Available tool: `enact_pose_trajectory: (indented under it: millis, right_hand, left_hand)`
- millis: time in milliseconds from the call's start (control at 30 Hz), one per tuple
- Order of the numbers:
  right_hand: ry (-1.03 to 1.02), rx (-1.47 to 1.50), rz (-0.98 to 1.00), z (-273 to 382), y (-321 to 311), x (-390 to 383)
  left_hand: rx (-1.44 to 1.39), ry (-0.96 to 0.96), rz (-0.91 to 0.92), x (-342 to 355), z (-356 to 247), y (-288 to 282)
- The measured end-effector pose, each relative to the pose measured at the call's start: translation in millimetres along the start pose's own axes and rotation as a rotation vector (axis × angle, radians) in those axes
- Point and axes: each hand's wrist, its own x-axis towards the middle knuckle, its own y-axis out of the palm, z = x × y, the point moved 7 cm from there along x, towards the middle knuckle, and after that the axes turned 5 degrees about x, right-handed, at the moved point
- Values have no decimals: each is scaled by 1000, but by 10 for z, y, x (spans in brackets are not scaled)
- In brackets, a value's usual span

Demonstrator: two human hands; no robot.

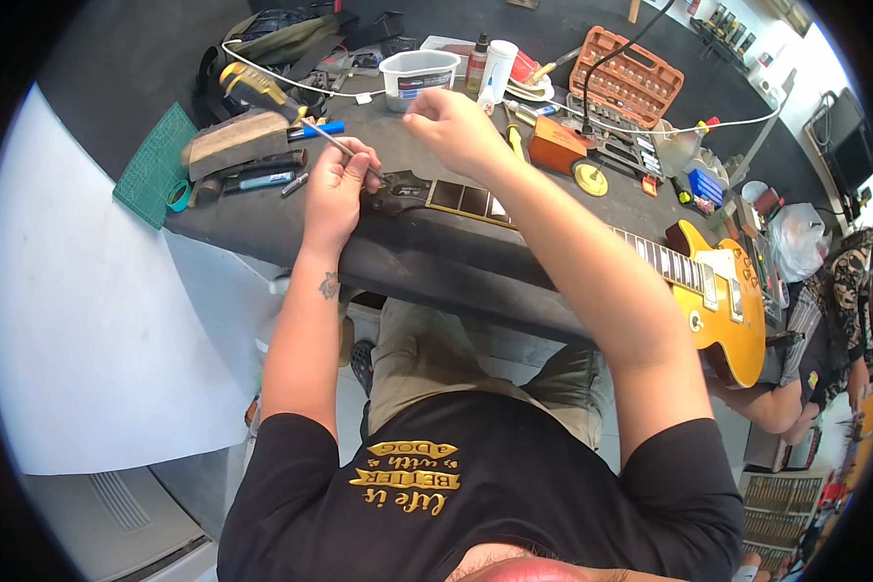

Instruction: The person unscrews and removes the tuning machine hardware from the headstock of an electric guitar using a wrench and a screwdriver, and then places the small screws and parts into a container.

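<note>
A gold electric guitar (737,335) lies across the dark bench, its dark headstock (398,194) to the left. My left hand (332,199) is closed round the metal shaft of a screwdriver (259,90) beside the headstock. The screwdriver's yellow and black handle points up and to the left, and its tip end reaches the headstock. Above and beyond the headstock, in front of a clear plastic tub (419,80), hovers my right hand (453,128) with its fingers curled in. Whatever those fingers may hold is hidden.
Left of the headstock lie a wooden block (238,141), markers (265,180) and a green cutting mat (155,165). Beyond the guitar neck are a wooden box (558,145), a white bottle (498,68) and an open orange socket case (626,78). Another person's arm (771,405) shows at right.
</note>
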Motion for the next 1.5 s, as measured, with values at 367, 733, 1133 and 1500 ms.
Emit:
enact_pose_trajectory:
  millis: [367, 733, 1133, 1500]
  right_hand:
    - [35, 214, -84, -105, -19, 44]
    - [-191, 30, 30, 1440, -376, 621]
    - [-629, -802, 396, 2099, -51, 680]
    - [-513, -759, 447, 2151, -172, 525]
  left_hand:
    - [219, 32, 12, 21, -80, 55]
    - [249, 11, -17, -1, -69, 56]
    - [261, 26, 92, 3, -111, 169]
    - [-1, 71, 38, 63, -82, 81]
